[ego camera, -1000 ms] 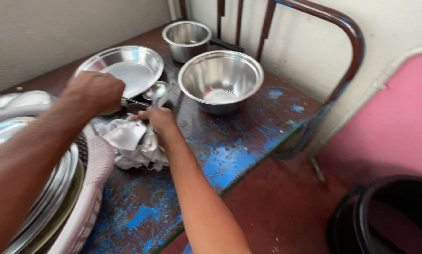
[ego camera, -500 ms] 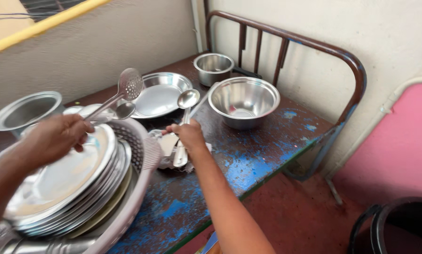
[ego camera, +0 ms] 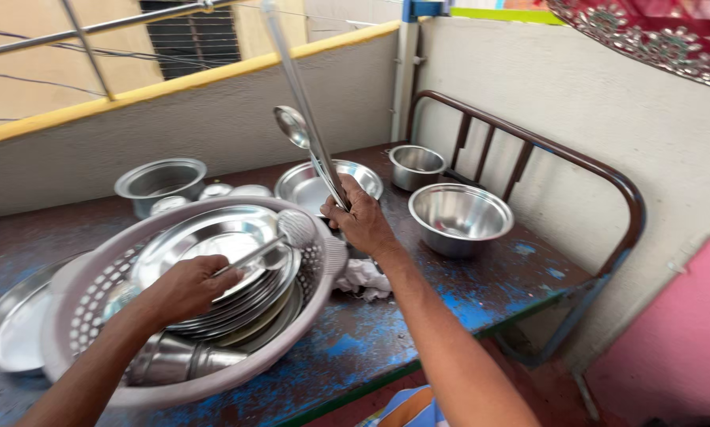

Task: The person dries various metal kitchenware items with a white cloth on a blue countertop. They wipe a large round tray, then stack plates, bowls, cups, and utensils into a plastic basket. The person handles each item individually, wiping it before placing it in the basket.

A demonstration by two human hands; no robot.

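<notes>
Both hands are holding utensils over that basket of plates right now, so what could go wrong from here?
The right hand grips several long handles, including a ladle, raised upright; one might slip and fall onto the steel bowl. The left hand holds a skimmer inside the tilted basket; the stacked plates may slide.

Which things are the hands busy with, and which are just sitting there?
In use: left hand holds skimmer over plates in basket; right hand holds ladles.
Just sitting: big bowl, small pot, crumpled cloth.
</notes>
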